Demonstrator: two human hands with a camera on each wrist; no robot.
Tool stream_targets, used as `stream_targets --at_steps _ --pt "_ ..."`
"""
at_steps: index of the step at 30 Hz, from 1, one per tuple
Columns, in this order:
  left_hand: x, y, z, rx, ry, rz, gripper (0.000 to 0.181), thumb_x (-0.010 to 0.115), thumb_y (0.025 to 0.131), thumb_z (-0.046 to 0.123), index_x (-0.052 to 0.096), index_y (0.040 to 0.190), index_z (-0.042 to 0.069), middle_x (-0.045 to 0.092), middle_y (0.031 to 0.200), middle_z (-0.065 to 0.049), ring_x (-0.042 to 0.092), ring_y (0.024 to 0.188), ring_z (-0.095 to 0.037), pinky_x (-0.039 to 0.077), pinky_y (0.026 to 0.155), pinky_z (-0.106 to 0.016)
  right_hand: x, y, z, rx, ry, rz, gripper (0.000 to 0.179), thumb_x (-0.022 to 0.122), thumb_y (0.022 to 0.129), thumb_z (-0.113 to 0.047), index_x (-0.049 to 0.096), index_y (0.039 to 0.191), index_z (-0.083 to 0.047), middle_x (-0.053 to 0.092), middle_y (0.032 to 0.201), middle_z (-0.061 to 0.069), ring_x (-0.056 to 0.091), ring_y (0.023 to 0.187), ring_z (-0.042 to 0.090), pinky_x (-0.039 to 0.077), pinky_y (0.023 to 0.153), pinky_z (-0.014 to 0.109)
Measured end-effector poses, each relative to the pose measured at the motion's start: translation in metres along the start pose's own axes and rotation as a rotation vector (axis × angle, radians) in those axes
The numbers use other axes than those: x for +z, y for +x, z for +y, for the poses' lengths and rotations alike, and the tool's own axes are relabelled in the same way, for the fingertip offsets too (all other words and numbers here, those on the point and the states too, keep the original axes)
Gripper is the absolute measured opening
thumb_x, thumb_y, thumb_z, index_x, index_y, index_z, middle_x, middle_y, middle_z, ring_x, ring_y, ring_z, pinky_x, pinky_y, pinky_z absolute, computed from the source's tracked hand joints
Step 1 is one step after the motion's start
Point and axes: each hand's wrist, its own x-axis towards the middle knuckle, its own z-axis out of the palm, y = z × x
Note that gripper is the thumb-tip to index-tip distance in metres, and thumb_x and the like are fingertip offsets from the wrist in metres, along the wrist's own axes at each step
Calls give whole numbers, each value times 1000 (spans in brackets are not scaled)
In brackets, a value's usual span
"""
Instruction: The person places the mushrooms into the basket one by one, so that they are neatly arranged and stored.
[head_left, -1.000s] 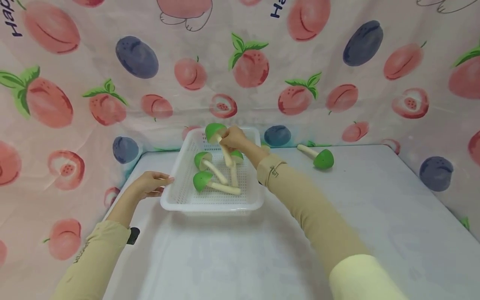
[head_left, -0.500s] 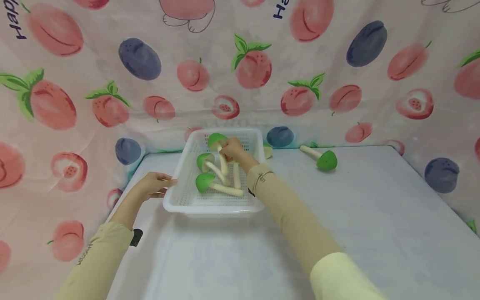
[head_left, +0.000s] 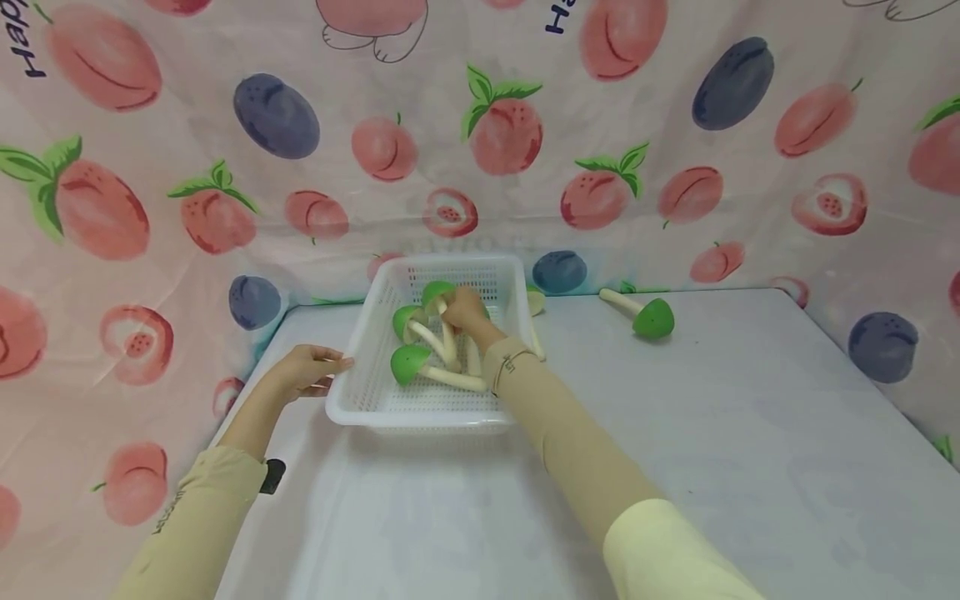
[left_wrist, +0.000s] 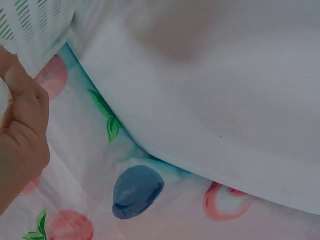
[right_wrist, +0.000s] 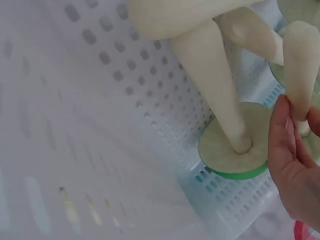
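My left hand [head_left: 307,372] holds the left rim of a white perforated plastic basket [head_left: 423,418]; it also shows at the edge of the left wrist view. Inside the basket, my right hand [head_left: 465,312] pinches the pale stem of a toy mushroom with a green cap [head_left: 435,292]. In the right wrist view, fingers and thumb stand on either side of this stem [right_wrist: 301,65]. Two more green-capped mushrooms, one nearer the front [head_left: 408,365] and one behind it [head_left: 406,323], lie in the basket. Another in there is mostly hidden by my right hand and forearm.
On the white table [head_left: 720,442], one mushroom [head_left: 653,319] lies to the right. Another mushroom [head_left: 536,302] lies close against the basket's right side, partly covered. A fruit-print cloth [head_left: 525,200] hangs behind the table and along its sides.
My right hand has lowered the mushroom from above the basket's back part to down among the others. The left hand keeps its hold on the rim.
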Motion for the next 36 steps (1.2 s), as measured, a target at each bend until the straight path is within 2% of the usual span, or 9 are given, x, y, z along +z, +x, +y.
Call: stream_targets --at_steps 7,11,15,18,21,25,26,32,36 --pt "-1 1 -1 -6 2 2 52 59 93 28 45 128 -8 56 94 0 56 71 -7 52 65 -21 3 -9 1 -165 -312 78 21 55 93 -7 62 112 -3 63 107 11 60 95 22 51 85 31" --pt "0 3 -2 -16 -7 3 52 59 93 28 45 129 -7 56 94 0 56 71 -7 52 65 -21 2 -11 3 -196 -397 46 21 50 96 -11 62 112 -4 63 107 10 60 95 22 51 86 32" --pt "0 4 -3 -10 -12 1 52 60 93 28 45 129 -7 56 92 1 56 71 -7 52 64 -21 1 -9 3 -155 -366 -18 25 50 97 -11 60 118 -4 61 113 11 60 100 23 50 90 33" --pt "0 4 -3 -3 -13 3 52 59 93 27 45 129 -8 56 91 1 56 70 -6 52 64 -21 1 -3 2 -117 -356 -30 28 53 94 -6 57 121 -2 59 117 12 59 106 25 49 94 33" --pt "0 3 -3 -4 -10 9 51 59 94 26 45 128 -8 56 90 2 56 69 -6 51 64 -20 4 11 6 -128 -391 -8 30 56 90 -2 55 120 -1 59 116 14 59 105 26 49 93 32" --pt "0 1 -1 -10 -11 16 50 59 94 26 46 128 -7 55 90 2 55 70 -6 51 64 -20 -1 4 0 -130 -380 4 32 58 90 -7 54 121 -1 59 117 14 59 106 26 49 93 33" --pt "1 1 -1 -11 -12 16 50 59 94 26 46 128 -7 55 90 2 55 70 -6 51 64 -20 -6 -7 -7 -106 -374 -14 33 58 91 -9 53 122 -1 58 119 14 58 109 26 48 96 34" --pt "2 2 -3 -10 -12 23 51 59 93 27 46 128 -7 56 92 1 55 72 -8 51 65 -21 -19 -23 -16 -139 -387 -11 26 64 87 -11 61 110 0 64 107 11 60 93 21 52 84 29" --pt "3 1 -4 18 -6 41 51 59 94 26 45 128 -9 56 91 0 56 71 -8 51 65 -21 -26 -22 -20 -156 -372 -38 10 63 89 -10 59 88 -1 58 81 6 52 66 14 49 63 21"
